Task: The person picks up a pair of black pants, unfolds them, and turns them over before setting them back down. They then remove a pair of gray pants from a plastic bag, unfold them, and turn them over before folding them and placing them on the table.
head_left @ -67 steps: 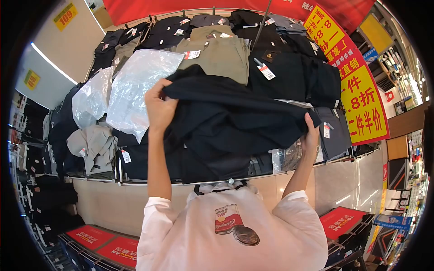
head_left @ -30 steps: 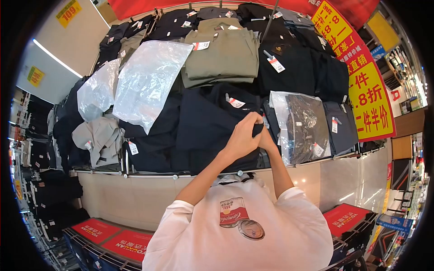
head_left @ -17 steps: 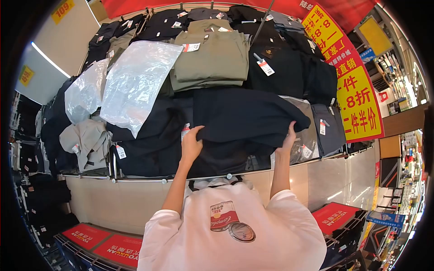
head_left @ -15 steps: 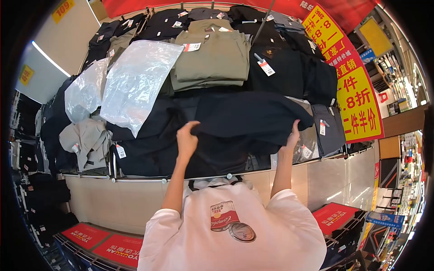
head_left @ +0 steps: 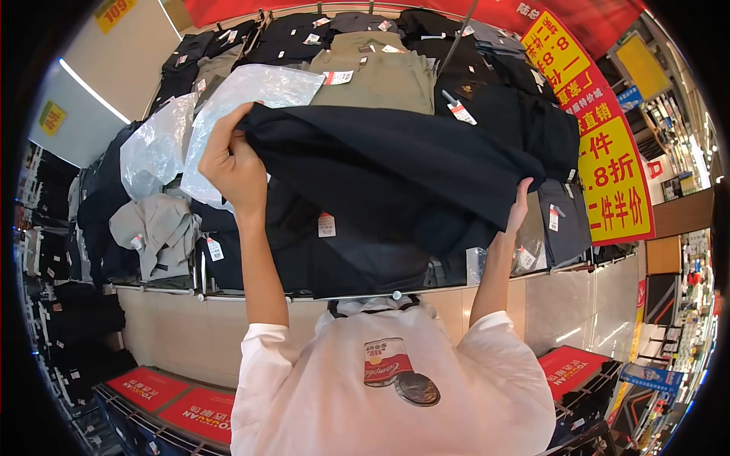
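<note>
A pair of dark trousers (head_left: 388, 152) is stretched out between both hands, lifted above the display of folded clothes. My left hand (head_left: 234, 163) is closed on its upper left corner, fingers curled inward. At the other end, my right hand (head_left: 519, 205) grips the right edge, its fingers partly hidden by the cloth. Just beneath, more dark clothing (head_left: 346, 266) lies on the display, and a white and red price tag (head_left: 326, 224) shows there. Behind the raised cloth is a stack of olive trousers (head_left: 372, 76), partly covered from view.
Clear plastic bags (head_left: 156, 148) lie on the left of the display, above a crumpled light grey garment (head_left: 156, 232). A metal rail (head_left: 251, 294) runs along the front edge. A red and yellow sign (head_left: 601, 144) stands at the right. Red-topped racks (head_left: 144, 387) are behind me.
My left hand has moved up and left, raising that end of the dark trousers and pulling the cloth wider. My right hand has shifted slightly right. A price tag below has come into view.
</note>
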A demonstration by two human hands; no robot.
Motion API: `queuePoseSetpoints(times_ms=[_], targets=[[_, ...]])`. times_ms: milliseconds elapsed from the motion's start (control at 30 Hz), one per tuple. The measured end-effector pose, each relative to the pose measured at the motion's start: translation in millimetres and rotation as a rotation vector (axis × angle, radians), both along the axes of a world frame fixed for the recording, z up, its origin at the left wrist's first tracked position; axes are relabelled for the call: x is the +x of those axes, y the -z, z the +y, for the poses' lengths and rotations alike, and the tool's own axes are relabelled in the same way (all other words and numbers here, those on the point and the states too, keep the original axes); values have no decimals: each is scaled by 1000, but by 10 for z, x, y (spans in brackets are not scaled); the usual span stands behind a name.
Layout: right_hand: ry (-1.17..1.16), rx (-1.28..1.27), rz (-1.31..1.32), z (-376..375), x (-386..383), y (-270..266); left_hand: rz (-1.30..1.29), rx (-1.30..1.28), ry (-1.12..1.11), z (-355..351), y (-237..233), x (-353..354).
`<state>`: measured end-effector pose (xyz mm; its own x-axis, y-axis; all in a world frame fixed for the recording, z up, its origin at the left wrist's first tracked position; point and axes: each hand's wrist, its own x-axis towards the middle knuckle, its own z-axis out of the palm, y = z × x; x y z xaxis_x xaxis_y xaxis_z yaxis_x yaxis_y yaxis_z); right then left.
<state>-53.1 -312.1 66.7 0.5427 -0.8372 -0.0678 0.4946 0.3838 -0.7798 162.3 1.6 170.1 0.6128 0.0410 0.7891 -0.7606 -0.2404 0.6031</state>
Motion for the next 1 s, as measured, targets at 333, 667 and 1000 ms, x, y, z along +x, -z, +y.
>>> queuePoseSetpoints(times_ms=[333,667,1000], targets=[[141,-346,619,80,248,885,78,339,189,52,1432,-512],[-91,-519,657,629,308,790,674,703,457,627,2735,-1085],[-682,-1190,340,1781,438,339,805,298,619,451,2644,-1242]])
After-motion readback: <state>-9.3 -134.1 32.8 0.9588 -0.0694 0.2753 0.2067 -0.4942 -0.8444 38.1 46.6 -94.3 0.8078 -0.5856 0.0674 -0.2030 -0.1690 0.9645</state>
